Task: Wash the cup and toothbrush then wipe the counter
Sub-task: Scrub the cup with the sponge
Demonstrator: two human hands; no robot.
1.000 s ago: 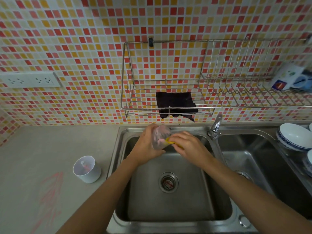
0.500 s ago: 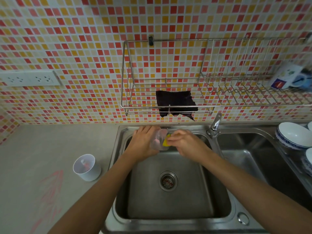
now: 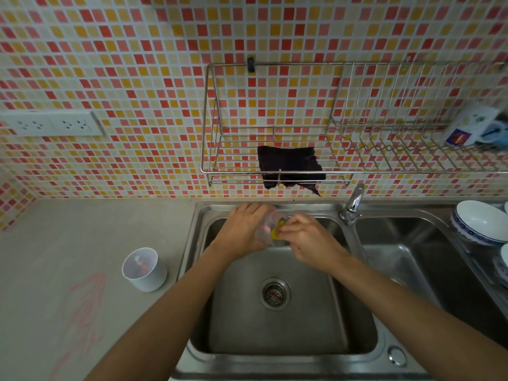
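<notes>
our left hand (image 3: pixel 242 229) wraps a clear cup (image 3: pixel 268 229) over the sink (image 3: pixel 275 350) back edge | right hand (image 3: pixel 308 240) pinches a yellow sponge (image 3: pixel 275 232) at the cup's mouth | basin below lies open around the drain (image 3: pixel 275 293) | white cup (image 3: pixel 144 269) stands on the counter (image 3: pixel 68 237) left, pink marks (image 3: pixel 82 312) beside it | dark cloth (image 3: pixel 291 167) hangs on the rack (image 3: pixel 275 125)

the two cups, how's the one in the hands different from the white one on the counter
The clear cup is see-through; the white cup is opaque. The clear cup is held over the sink by the left hand, tipped on its side, while the right hand presses a yellow sponge to it; the white cup stands upright and untouched on the counter. Both are small cups of similar size.
</notes>
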